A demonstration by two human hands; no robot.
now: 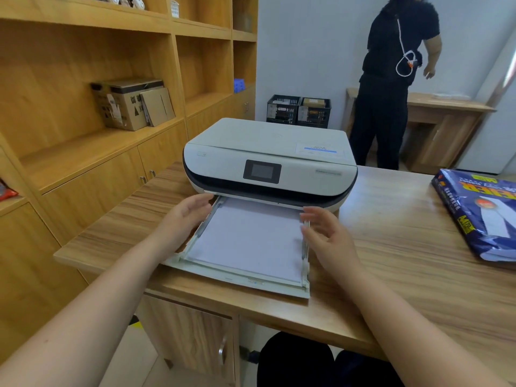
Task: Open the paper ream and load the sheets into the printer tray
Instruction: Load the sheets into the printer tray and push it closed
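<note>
**Paper in the tray, hands flanking it**

From where I stand, the sheets (245,238) already lie flat in the pulled-out tray (240,277), which juts from under the printer (268,160) toward the person at the desk (391,247). The tray's long axis runs straight from the printer's mouth back to the person's body, so any push to close it would go directly away from them, into the machine.

The left hand (184,216) sits at the tray's left rail near the printer end, fingers loosely spread and gripping nothing; whether it touches the rail I cannot tell. The right hand (326,236) hovers by the right rail, fingers open and curved, also empty, its fingertips just beside the side guide. Both hands are about equally near, one to each side.

The opened paper ream (480,210) lies well apart on the desk's right end, its wrapper torn with white sheets showing at the near end.

I judge the loading nearly done: what remains looks like squaring the stack against the guides and sliding the tray home.
</note>
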